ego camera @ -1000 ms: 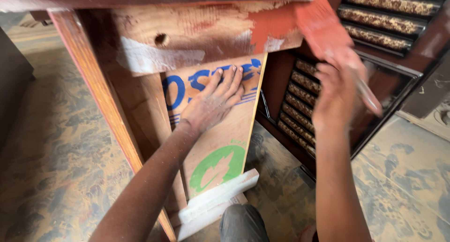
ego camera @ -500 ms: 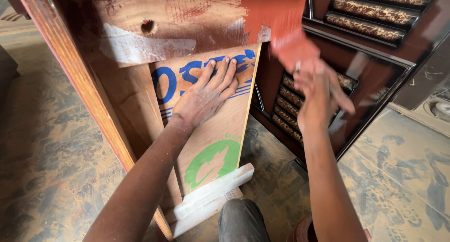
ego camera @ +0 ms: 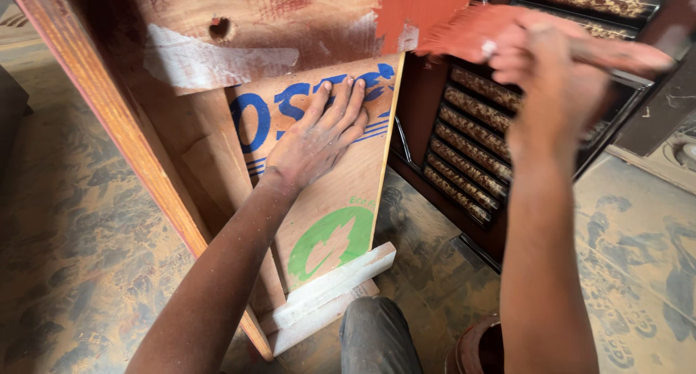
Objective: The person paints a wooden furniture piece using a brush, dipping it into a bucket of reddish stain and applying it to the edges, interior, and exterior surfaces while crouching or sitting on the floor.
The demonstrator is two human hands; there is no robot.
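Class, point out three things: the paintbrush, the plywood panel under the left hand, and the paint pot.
paintbrush (ego camera: 464, 32), head view, on its red bristles.
plywood panel (ego camera: 341, 193), head view, on its bare middle.
paint pot (ego camera: 475, 348), head view, on its rim.

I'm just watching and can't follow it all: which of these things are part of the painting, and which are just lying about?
In use:
- paintbrush, held in the right hand, loaded with red paint
- wooden panel, partly painted red
- printed plywood board, with the left hand pressed flat on it
- red-stained pot at the bottom edge

Just about:
- dark carved slatted frame
- dusty floor
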